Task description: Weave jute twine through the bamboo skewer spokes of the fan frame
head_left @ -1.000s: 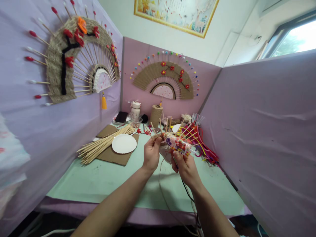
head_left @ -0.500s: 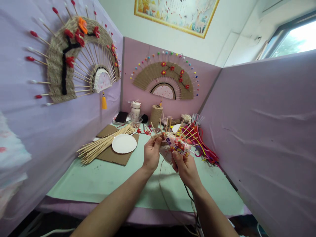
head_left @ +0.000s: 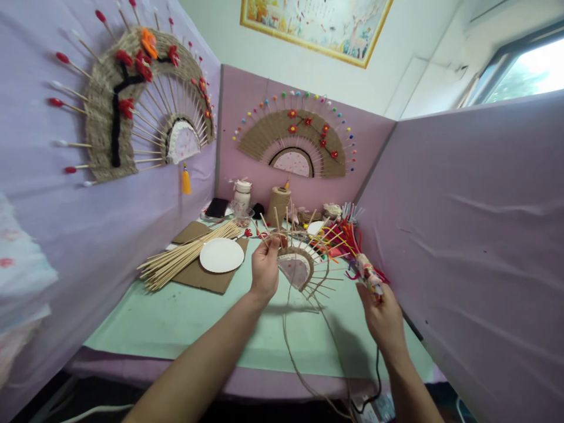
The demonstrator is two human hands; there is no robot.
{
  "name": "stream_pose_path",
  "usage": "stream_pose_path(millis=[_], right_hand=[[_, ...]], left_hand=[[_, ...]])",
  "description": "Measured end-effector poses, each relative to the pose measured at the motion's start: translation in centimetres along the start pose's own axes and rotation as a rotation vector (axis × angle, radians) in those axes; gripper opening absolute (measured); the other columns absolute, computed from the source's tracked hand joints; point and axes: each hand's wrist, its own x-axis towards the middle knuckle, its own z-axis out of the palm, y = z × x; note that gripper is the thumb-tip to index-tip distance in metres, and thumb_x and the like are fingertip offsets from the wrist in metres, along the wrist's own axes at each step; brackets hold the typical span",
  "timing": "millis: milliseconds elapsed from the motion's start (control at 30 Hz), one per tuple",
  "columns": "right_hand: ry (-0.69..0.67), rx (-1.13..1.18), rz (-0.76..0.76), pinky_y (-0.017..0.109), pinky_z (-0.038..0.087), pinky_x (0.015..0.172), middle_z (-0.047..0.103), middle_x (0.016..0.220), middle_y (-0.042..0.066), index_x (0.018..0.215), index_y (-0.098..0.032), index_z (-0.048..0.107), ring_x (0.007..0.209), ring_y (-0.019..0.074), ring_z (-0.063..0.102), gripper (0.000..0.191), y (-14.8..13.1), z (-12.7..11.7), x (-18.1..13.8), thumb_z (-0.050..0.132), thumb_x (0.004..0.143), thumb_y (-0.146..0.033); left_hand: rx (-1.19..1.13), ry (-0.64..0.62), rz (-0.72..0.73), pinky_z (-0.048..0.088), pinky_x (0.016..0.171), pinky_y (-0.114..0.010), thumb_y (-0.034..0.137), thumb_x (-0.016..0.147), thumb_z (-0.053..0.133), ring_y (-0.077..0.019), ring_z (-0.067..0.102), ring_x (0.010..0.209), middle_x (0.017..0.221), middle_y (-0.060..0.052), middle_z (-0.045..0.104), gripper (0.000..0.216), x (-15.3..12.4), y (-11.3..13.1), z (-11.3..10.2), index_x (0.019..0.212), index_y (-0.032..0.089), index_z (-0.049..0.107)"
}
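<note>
My left hand (head_left: 265, 269) pinches the left edge of a small half-round fan (head_left: 295, 269), raised over the table. The fan has a pink dotted centre, a white trim and a twine band, with thin wooden sticks spreading out from it. A loose strand of twine (head_left: 326, 267) loops around the fan's right side and hangs down past the table's front edge. Off to the right, my right hand (head_left: 383, 308) is wrapped around a flower-patterned hot glue gun (head_left: 370, 276), apart from the fan. A black cord (head_left: 378, 376) runs down below that hand.
Wooden sticks (head_left: 189, 255) and a white paper disc (head_left: 221, 255) lie on cardboard (head_left: 215, 285) at left. A twine spool (head_left: 279, 205) and a white bottle (head_left: 242, 195) stand at the back. Colourful pipe cleaners (head_left: 350, 238) lie at right. Fabric-covered partitions (head_left: 462, 235) enclose the table (head_left: 176, 329).
My right hand has moved away from the fan to the right, taking the glue gun with it. More of the fan and the looped twine now shows. My left hand has shifted slightly left.
</note>
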Motion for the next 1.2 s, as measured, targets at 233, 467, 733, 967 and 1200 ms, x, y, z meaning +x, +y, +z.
stream_pose_path(millis=[233,467,733,967,1200], right_hand=[[-0.287,-0.546,0.162,0.045,0.049,0.074,0.064,0.086,0.019,0.100,-0.010,0.065,0.084,0.0346,0.062,0.039,9.0,-0.1,-1.4,0.047,0.081,-0.040],[-0.122,-0.532,0.011,0.051,0.047,0.082,0.062,0.109,0.021,0.118,-0.014,0.059,0.100,0.0346,0.058,0.040,2.3,-0.8,-0.2,0.047,0.085,-0.035],[-0.131,0.207,-0.396,0.036,0.046,0.080,0.063,0.095,0.008,0.095,-0.020,0.062,0.090,0.0219,0.057,0.017,-12.2,4.8,2.2,0.060,0.088,-0.035],[-0.111,0.332,-0.291,0.032,0.044,0.075,0.059,0.080,0.003,0.077,-0.020,0.058,0.081,0.0181,0.054,0.015,-13.8,7.6,2.7,0.056,0.089,-0.029],[-0.356,0.833,0.054,0.021,0.035,0.042,0.053,0.060,-0.007,0.088,-0.020,0.052,0.044,0.0077,0.044,0.020,-14.9,5.1,4.2,0.063,0.081,-0.035]], left_hand=[[0.042,0.033,0.021,0.045,0.071,-0.023,0.049,0.072,0.072,-0.0103,0.056,0.071,0.074,0.000,0.063,0.035,0.7,-0.1,-0.4,0.077,0.015,0.066],[0.047,0.022,0.022,0.045,0.070,-0.023,0.049,0.070,0.074,-0.0103,0.057,0.069,0.073,0.000,0.063,0.035,0.4,0.0,-0.1,0.076,0.015,0.066],[0.062,0.012,0.000,0.046,0.073,-0.024,0.047,0.072,0.073,-0.0107,0.059,0.072,0.077,0.000,0.066,0.033,-0.4,0.1,0.1,0.080,0.016,0.068],[0.065,0.006,0.016,0.048,0.074,-0.025,0.047,0.072,0.073,-0.0119,0.061,0.073,0.077,-0.001,0.068,0.033,-0.5,0.2,0.0,0.079,0.016,0.068],[0.073,-0.016,-0.004,0.049,0.071,-0.026,0.048,0.076,0.070,-0.0146,0.064,0.074,0.079,-0.003,0.070,0.033,-0.9,0.0,0.1,0.082,0.016,0.070]])
